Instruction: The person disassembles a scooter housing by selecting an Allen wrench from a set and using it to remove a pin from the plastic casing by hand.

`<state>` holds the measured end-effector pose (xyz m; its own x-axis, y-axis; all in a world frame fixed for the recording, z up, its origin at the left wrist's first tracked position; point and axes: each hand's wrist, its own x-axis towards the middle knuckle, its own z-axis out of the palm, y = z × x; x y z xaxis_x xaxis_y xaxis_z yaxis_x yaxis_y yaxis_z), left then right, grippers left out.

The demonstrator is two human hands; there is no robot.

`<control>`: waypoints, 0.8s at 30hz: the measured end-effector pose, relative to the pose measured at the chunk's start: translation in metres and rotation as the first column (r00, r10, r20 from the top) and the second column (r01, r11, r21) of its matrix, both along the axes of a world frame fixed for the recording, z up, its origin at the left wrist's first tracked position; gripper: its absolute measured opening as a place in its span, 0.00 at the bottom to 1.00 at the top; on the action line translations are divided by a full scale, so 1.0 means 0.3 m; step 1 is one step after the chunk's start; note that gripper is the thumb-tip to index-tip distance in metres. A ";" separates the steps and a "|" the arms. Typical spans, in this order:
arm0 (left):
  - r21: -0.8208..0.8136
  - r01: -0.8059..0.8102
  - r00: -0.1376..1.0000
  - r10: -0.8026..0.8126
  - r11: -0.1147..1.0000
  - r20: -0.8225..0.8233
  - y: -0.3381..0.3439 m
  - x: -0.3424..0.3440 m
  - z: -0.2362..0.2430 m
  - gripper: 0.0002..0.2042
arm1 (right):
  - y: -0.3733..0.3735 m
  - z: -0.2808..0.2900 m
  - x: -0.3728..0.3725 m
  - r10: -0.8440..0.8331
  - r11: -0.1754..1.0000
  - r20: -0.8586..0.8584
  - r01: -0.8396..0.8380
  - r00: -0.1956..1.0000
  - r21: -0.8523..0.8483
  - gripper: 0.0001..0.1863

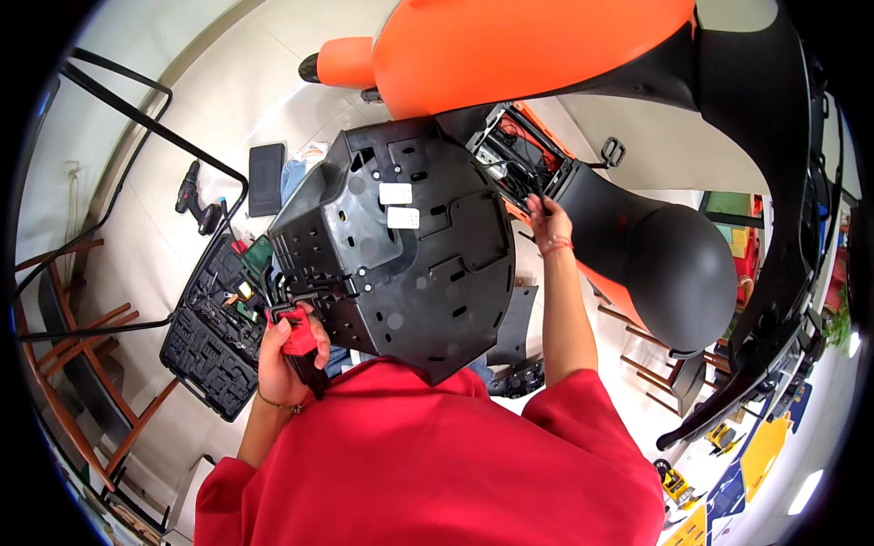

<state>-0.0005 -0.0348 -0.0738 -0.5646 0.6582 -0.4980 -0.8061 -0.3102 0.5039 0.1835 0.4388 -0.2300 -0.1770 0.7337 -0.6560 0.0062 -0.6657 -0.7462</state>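
Observation:
A large black plastic panel (455, 314) with slots, screws and two white labels fills the middle, tilted before my red-clad torso. My left hand (289, 359) is closed around a red piece (299, 329) at the panel's lower left; black cables rise above it and a black strip hangs below. What kind of part it is I cannot make out. My right hand (550, 229) reaches past the panel's right edge, fingers pinched at a black cable (540, 182) coming from the open, wired bay (519, 146) of an orange scooter (528, 45). The black seat (683, 273) lies just right of that hand.
On the floor at left are an open tool case (211, 369), a cordless drill (191, 198) and a dark flat tablet-like slab (267, 179). Black metal tubing (150, 127) and wooden chairs (80, 382) stand along the left. A pedal (613, 152) sticks out beside the bay.

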 end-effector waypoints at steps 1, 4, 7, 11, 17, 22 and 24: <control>-0.022 -0.006 1.000 0.005 1.000 -0.016 -0.009 0.004 0.000 0.19 | 0.020 -0.067 -0.021 -0.024 0.996 -0.016 0.023 1.000 -0.090 0.10; -0.058 -0.024 1.000 0.025 0.998 0.018 -0.013 0.010 -0.018 0.19 | 0.119 -0.288 -0.026 -0.096 0.974 -0.053 0.082 0.994 -0.212 0.11; -0.087 -0.035 0.998 0.040 0.996 0.046 -0.030 0.020 -0.032 0.20 | 0.115 -0.400 -0.124 -0.259 0.936 -0.137 0.213 0.956 -0.281 0.12; -0.165 -0.056 0.997 0.063 0.985 0.041 -0.037 0.020 -0.013 0.20 | 0.073 -0.475 -0.234 -0.241 0.919 -0.081 0.200 0.967 -0.341 0.12; -0.220 0.010 0.999 0.001 0.975 0.048 -0.007 -0.002 -0.001 0.21 | 0.122 -0.740 -0.143 -0.269 0.890 0.077 0.278 0.960 -0.362 0.06; -0.213 -0.033 0.997 0.047 0.976 0.064 -0.025 0.008 -0.004 0.21 | 0.095 -0.798 -0.158 -0.228 0.934 0.190 0.270 0.955 -0.235 0.06; -0.260 -0.042 0.997 0.058 0.965 0.055 -0.025 0.013 0.003 0.21 | 0.045 -0.680 -0.192 -0.190 0.939 0.210 0.240 0.959 -0.245 0.06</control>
